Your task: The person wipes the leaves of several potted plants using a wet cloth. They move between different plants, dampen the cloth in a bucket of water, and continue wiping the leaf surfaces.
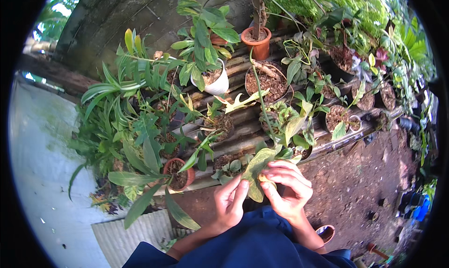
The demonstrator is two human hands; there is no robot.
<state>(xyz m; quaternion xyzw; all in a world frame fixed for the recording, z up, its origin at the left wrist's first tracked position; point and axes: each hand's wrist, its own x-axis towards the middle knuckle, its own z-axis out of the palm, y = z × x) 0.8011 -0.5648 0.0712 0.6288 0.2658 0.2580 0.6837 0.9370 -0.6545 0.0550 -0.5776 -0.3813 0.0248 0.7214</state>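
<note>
A broad, mottled green leaf [256, 166] hangs in front of my body on a long, upright green stem [261, 96]. The thumb and bent fingers of my left hand [228, 202] pinch its left edge. My right hand [291, 190] is on the leaf's right side, with a small yellowish piece [262, 177] between thumb and fingertips; its material is unclear. That piece touches the leaf or lies very close to it. Part of the leaf is hidden behind my right fingers. The stem rises past a black pot [250, 83] filled with bark chips.
A corrugated bench [242, 122] carries several potted plants, among them a white pot [218, 82], a terracotta-coloured pot [259, 48] and a small reddish pot [189, 178]. Long leaves [140, 204] overhang the front left. Bare soil [343, 183] lies to the right, a corrugated sheet [135, 238] at lower left.
</note>
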